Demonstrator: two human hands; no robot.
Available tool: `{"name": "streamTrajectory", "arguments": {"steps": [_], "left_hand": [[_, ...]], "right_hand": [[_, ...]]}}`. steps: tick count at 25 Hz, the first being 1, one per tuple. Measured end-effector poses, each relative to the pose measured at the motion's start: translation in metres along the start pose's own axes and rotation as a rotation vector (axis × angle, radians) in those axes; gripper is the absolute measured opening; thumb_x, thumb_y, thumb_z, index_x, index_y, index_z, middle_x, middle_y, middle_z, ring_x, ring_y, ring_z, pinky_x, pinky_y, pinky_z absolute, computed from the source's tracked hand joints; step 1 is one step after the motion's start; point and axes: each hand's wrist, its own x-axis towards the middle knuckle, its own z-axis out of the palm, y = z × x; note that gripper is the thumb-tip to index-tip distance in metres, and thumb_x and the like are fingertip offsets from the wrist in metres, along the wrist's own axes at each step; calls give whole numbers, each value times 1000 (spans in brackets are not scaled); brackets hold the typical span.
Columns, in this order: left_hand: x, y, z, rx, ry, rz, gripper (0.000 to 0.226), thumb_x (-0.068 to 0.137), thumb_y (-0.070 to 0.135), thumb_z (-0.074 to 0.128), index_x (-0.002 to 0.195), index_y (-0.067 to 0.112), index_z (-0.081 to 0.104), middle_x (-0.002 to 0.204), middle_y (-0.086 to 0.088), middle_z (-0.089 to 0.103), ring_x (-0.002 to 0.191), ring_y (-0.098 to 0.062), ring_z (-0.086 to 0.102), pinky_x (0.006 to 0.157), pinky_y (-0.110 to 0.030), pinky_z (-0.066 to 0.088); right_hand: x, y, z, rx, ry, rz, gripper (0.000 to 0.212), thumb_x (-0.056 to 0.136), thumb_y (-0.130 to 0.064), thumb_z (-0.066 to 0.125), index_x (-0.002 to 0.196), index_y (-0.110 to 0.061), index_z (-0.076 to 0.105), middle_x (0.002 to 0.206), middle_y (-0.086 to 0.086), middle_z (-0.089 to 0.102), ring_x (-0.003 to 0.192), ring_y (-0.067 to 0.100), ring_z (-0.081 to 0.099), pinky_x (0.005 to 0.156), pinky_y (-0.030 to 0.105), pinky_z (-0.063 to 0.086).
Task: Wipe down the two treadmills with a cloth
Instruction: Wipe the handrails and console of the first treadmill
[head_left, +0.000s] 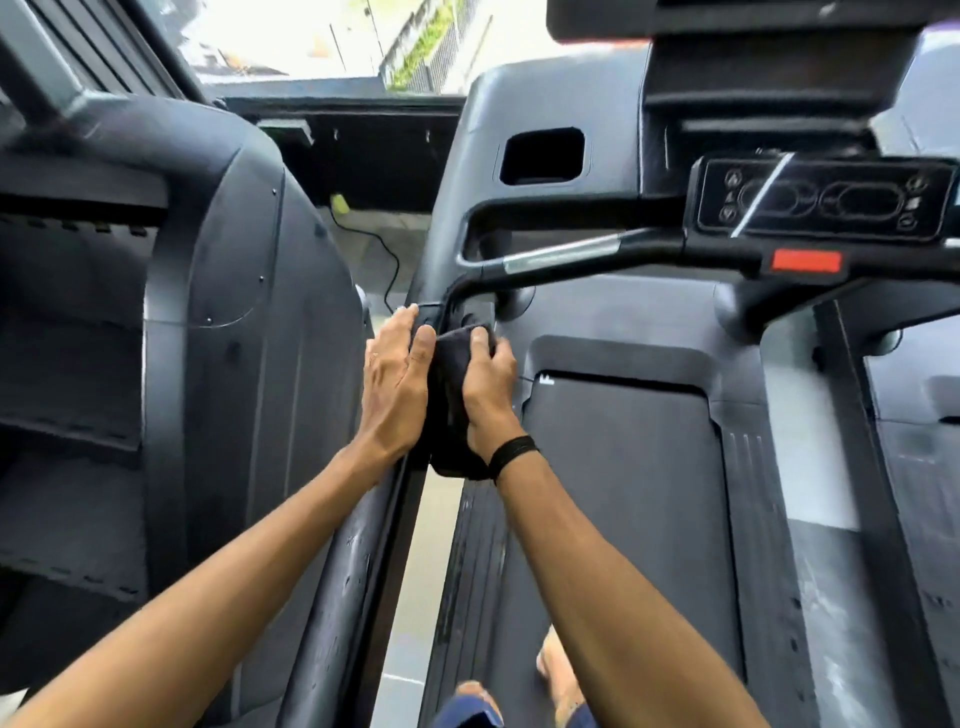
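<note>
Where handrail (470, 291) bends, cloth (451, 400) underhand.

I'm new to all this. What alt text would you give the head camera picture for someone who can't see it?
Seen from above, a person's right hand presses a dark cloth against the left upright of a black treadmill, while the left hand rests flat beside it. A control panel with a red stop button sits upper right; another machine stands left.

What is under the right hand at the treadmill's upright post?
Under the right hand is a dark cloth, pressed against the treadmill's post; its lower end hangs below the wrist. The post surface beneath the cloth is covered and cannot be seen.
</note>
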Motion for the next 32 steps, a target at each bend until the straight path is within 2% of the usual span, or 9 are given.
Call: {"name": "streamTrajectory", "arguments": {"steps": [4, 6, 8, 12, 17, 20, 23, 28, 32], "left_hand": [[44, 6, 1, -15, 50, 46, 79, 95, 61, 15, 148, 9, 41, 153, -10, 43, 144, -21, 32, 122, -41, 18], [61, 1, 1, -63, 93, 26, 71, 100, 54, 14, 146, 10, 45, 150, -11, 46, 141, -20, 37, 120, -44, 23], [83, -6, -2, -146, 143, -9, 70, 101, 56, 13, 145, 13, 48, 148, -8, 50, 139, -17, 41, 120, -41, 26], [119, -20, -3, -151, 162, -61, 66, 103, 51, 17, 142, 11, 51, 146, -11, 51, 138, -21, 43, 117, -31, 26], [131, -33, 25, -42, -27, -46, 82, 93, 66, 10, 154, 15, 30, 163, -6, 26, 151, -12, 17, 124, -45, 10], [131, -35, 26, -37, -29, -70, 81, 92, 65, 8, 156, 19, 23, 165, -3, 18, 152, -7, 9, 125, -42, 3], [132, -35, 26, -27, -48, -85, 82, 91, 66, 6, 157, 19, 22, 165, -2, 17, 152, -7, 8, 125, -40, -3], [131, -35, 27, 1, -57, -66, 83, 92, 66, 4, 157, 19, 24, 165, -2, 19, 151, -7, 10, 124, -38, -5], [134, -35, 27, 4, -46, -65, 84, 92, 68, 3, 156, 18, 25, 165, -4, 20, 152, -9, 13, 124, -40, -5]], "right_hand": [[4, -84, -24, 206, 80, -434, 37, 106, -32, 44, 139, -16, 50, 121, 2, 61, 102, 5, 61, 85, 17, 53], [2, -118, -24, -158, 67, -850, 48, 105, -40, 40, 149, -22, 39, 137, 3, 51, 118, 11, 54, 99, 28, 48], [25, -123, -19, -867, 13, -1066, 57, 100, -48, 42, 153, -31, 32, 155, 9, 33, 136, 30, 36, 109, 52, 33], [89, -92, -16, -1736, -268, -859, 97, 77, -59, 72, 155, -29, 22, 159, 23, 21, 145, 43, 23, 115, 65, 15], [123, -92, 15, -1887, -225, -767, 123, 62, -54, 85, 150, -12, 11, 121, 10, 52, 106, 29, 59, 80, 42, 46], [129, -85, 21, -1954, -79, -796, 91, 69, -45, 81, 138, -6, 34, 116, 9, 59, 104, 28, 62, 81, 39, 47], [131, -101, 17, -1929, -287, -797, 48, 70, -49, 75, 99, -15, 56, 96, 6, 69, 89, 28, 68, 68, 32, 42], [152, -134, 24, -1839, -571, -334, 53, 46, -53, 83, 86, -21, 70, 77, -4, 66, 73, 21, 62, 64, 29, 52], [136, -90, 6, -1890, -196, -900, 31, 68, -36, 71, 85, -14, 57, 78, 7, 66, 69, 31, 65, 58, 33, 42]]}}
